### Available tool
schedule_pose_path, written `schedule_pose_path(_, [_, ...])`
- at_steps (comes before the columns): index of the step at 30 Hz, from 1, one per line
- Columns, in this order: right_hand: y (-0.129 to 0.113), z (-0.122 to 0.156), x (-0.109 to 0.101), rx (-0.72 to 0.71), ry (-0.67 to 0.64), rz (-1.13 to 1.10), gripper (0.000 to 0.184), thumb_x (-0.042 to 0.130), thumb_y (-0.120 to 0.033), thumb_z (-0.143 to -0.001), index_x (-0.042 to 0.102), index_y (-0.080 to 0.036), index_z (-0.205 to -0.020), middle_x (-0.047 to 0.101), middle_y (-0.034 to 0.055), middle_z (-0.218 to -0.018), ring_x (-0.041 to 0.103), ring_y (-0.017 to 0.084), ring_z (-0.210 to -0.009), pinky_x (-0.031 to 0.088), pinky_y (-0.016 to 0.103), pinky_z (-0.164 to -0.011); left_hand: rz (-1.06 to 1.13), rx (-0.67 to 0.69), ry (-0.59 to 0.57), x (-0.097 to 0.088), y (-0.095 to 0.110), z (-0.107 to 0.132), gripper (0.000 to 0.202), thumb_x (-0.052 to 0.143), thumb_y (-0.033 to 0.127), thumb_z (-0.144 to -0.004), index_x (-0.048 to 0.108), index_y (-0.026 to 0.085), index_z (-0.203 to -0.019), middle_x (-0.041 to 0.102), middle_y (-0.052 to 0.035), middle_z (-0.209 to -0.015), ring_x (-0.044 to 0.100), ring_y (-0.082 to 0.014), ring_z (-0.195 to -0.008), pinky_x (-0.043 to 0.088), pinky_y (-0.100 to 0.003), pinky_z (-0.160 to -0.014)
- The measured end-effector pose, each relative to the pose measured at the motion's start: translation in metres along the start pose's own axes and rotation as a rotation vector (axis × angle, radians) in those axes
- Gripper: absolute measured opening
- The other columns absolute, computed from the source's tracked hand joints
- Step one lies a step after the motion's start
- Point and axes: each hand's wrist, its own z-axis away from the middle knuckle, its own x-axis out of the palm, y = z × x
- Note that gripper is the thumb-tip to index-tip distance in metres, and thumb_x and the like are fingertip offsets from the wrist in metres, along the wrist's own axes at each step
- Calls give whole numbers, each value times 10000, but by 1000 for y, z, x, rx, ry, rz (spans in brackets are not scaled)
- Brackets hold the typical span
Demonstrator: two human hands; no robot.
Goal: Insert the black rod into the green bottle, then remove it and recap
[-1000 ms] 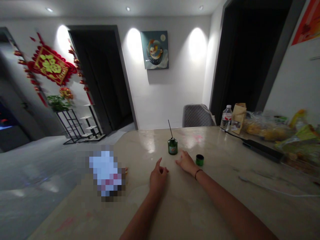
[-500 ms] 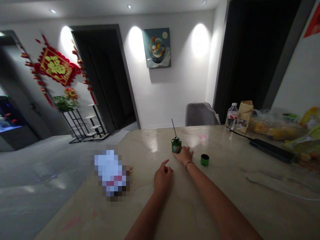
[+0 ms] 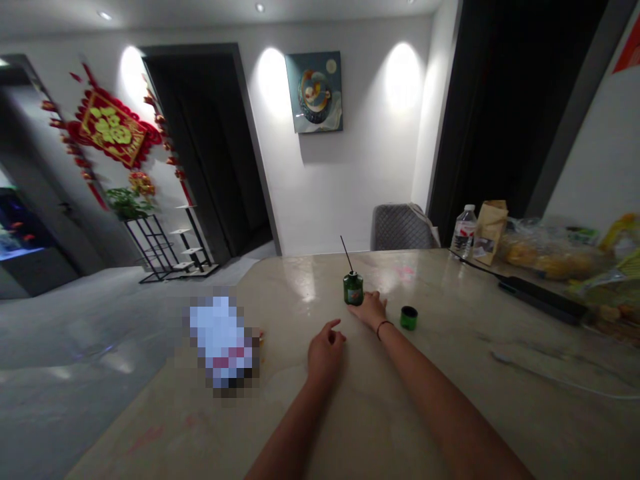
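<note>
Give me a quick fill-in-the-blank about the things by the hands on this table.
The thin stick rising from the small green bottle is ____. The round green cap lies to the ____ of the right hand. The dark band is on the ____ wrist.

Missing words: black; right; right.

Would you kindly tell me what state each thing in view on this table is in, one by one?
Left hand: empty, curled, resting palm-down.
Right hand: empty, lying flat, right beside the bottle's base.
Green bottle: upright, uncapped, thin black stick standing out of it.
Green cap: off the bottle, sitting apart beyond the right hand.
Plastic water bottle: upright, capped.
Paper bag: standing upright.
</note>
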Motion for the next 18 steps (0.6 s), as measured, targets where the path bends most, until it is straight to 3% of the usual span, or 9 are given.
schedule_pose_path(11, [25, 15, -9, -99, -23, -56, 551, 576, -369, -684, 505, -97, -1158, 468, 185, -1180, 448, 278, -1094, 288, 336, -961, 10, 18, 2, 0, 0, 0, 347, 421, 232, -750, 571, 195, -1060, 648, -4, -732, 569, -116, -662, 383, -214, -640])
schedule_pose_path(18, [27, 46, -24, -137, -56, -121, 738, 528, -257, -715, 178, -166, -1359, 438, 146, -1196, 451, 247, -1090, 286, 347, -948, -1, 3, -8, -1, 2, 0, 346, 422, 209, -755, 567, 187, -1068, 652, -11, -752, 574, -113, -685, 384, -212, -663])
